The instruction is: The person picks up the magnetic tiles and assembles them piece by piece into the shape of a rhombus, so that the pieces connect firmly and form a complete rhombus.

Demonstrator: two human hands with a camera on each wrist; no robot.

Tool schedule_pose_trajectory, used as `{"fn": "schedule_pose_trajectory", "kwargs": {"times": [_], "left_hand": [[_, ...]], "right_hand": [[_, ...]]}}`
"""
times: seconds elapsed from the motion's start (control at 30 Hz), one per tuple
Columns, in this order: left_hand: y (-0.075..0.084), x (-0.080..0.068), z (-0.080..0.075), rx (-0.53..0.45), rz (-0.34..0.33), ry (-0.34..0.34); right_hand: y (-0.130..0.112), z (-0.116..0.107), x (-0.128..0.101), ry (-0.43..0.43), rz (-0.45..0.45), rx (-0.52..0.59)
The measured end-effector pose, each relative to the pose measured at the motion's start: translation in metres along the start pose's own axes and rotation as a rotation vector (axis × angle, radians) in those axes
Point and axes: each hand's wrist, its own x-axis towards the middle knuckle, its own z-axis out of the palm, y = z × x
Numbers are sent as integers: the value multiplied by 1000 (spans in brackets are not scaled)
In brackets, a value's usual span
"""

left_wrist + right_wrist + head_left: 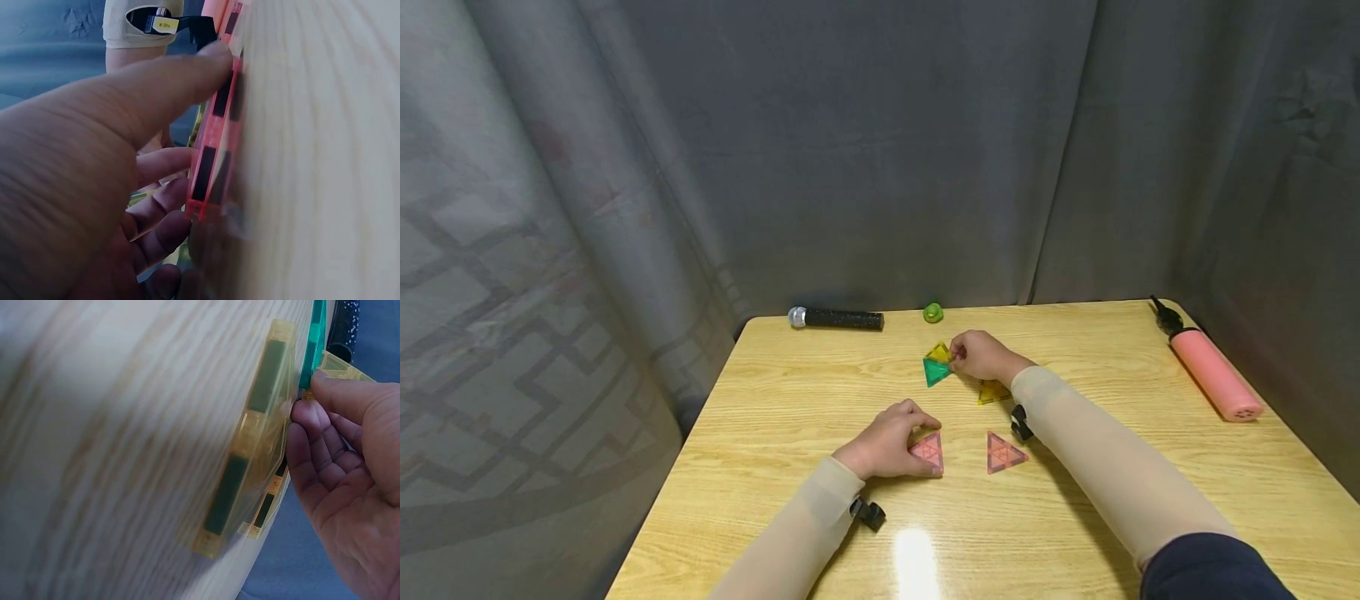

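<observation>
Pink triangle at left was clamped between the left hand's thumb and fingers, while the right hand pinched the far yellow triangle beside the green triangle.

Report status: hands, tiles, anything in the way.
Left hand pinches pink tile. Right hand pinches green tile at its corner, yellow tile adjoining. Second yellow tile near that hand, possibly in the way.

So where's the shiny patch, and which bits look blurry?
Head view: white glare on the wooden tabletop, below the pink triangular tile in the left hand; left wrist view: tabletop grain looks soft; right wrist view: grain blurry too.
</observation>
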Motion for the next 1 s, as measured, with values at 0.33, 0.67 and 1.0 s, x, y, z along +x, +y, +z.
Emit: {"fn": "schedule_pose_trajectory", "kwargs": {"times": [0.33,0.67,1.0], "left_hand": [[0,1,3,2,-6,3],[-4,1,0,-65,-34,9],[-14,2,1,-120,-27,55]], "right_hand": [[-1,-1,-2,-5,1,-2],[0,1,-1,3,-12,7],[2,2,0,11,-19,3]]}}
